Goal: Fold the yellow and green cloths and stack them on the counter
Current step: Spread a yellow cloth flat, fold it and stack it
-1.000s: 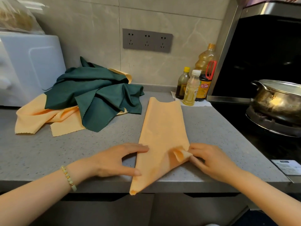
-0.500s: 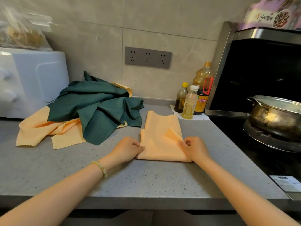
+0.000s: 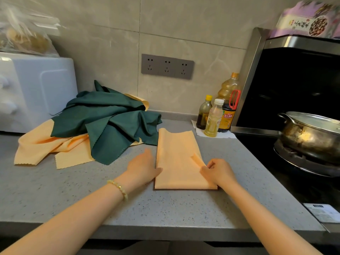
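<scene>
A yellow cloth (image 3: 177, 159), folded into a narrow rectangle, lies flat in the middle of the grey counter (image 3: 92, 203). My left hand (image 3: 142, 167) lies beside its left edge with the fingers straight, the thumb touching the fabric. My right hand (image 3: 219, 172) pinches a raised fold at the cloth's right edge. To the left sits a heap of crumpled green cloths (image 3: 110, 118) over more loose yellow cloths (image 3: 46, 148).
A white appliance (image 3: 33, 92) stands at the back left with a plastic bag on it. Three bottles (image 3: 217, 115) stand by the wall. To the right are a stove with a steel pot (image 3: 311, 133) and a black hood panel.
The long yellow cloth has been folded in half away from me, its near end carried up off the counter edge. My left hand has opened out beside it.
</scene>
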### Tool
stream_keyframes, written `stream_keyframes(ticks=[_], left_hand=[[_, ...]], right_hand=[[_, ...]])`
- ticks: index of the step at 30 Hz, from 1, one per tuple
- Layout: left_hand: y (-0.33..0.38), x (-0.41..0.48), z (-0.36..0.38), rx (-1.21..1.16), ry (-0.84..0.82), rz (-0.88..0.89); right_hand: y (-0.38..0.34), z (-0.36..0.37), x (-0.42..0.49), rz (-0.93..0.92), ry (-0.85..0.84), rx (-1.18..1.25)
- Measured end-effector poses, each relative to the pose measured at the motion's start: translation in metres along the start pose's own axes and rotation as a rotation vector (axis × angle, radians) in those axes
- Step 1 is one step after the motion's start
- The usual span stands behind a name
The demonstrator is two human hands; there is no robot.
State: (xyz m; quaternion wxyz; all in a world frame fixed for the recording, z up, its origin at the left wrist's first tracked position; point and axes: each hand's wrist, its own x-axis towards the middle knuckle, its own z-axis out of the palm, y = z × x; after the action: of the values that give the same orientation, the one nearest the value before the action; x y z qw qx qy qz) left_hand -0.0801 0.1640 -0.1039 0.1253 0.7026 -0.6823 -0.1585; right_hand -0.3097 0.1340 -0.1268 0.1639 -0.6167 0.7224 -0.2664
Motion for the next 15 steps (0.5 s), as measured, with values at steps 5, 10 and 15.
stream_keyframes(ticks=[5, 10, 15], left_hand=[[0.021, 0.013, 0.016, 0.173, 0.134, 0.489], [0.024, 0.026, 0.035, 0.336, -0.130, 0.343], [0.019, 0.027, 0.045, 0.276, -0.161, 0.324]], right_hand=[[-0.005, 0.000, -0.007, -0.087, -0.015, -0.118], [-0.017, 0.006, -0.010, -0.420, 0.015, -0.396], [-0.027, 0.016, -0.004, -0.511, -0.173, -0.483]])
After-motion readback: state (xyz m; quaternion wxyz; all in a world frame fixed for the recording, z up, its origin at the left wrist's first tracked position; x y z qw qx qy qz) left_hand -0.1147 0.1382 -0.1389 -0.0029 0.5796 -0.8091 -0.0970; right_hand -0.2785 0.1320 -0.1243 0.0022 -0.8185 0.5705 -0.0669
